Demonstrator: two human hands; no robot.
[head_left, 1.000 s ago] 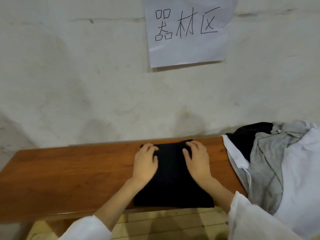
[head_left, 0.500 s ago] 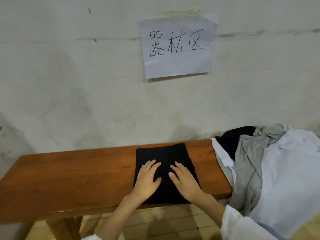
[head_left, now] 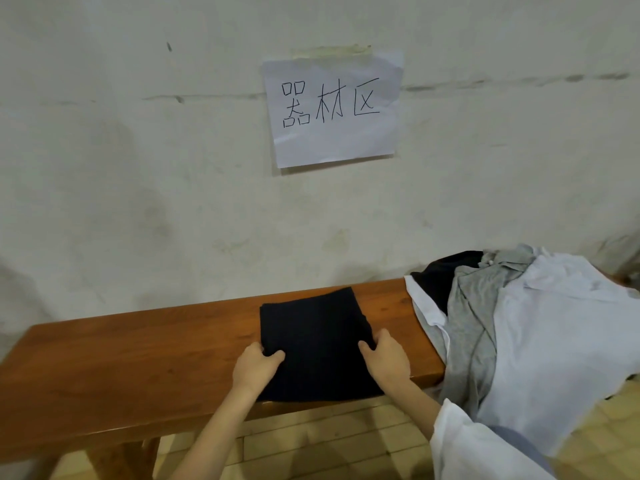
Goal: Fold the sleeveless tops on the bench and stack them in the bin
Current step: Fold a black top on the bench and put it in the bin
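I find both bare hands at the near half of a folded black fabric top (head_left: 318,341), which lies flat on the long reddish-brown wooden bench (head_left: 138,358), its near edge at the bench's front lip. My left hand (head_left: 254,367) pinches the top's left edge, thumb over the cloth and fingers curled under. My right hand (head_left: 386,358) pinches the right edge likewise, thumb on top, fingers wrapped round the side.

Judgement: the fold looks complete and the step in hand is the lift toward the bin. To do it well, I should slide the fingers further beneath, keep both grips level and raise the layers together so that none slips open. No bin is in view.

Both forearms reach forward from the lower frame, wrists low, the right one emerging from a white sleeve (head_left: 485,445).

Further right lies a heap of unfolded white, grey and black garments (head_left: 519,323). On the wall beyond hangs a handwritten paper sign (head_left: 332,109).
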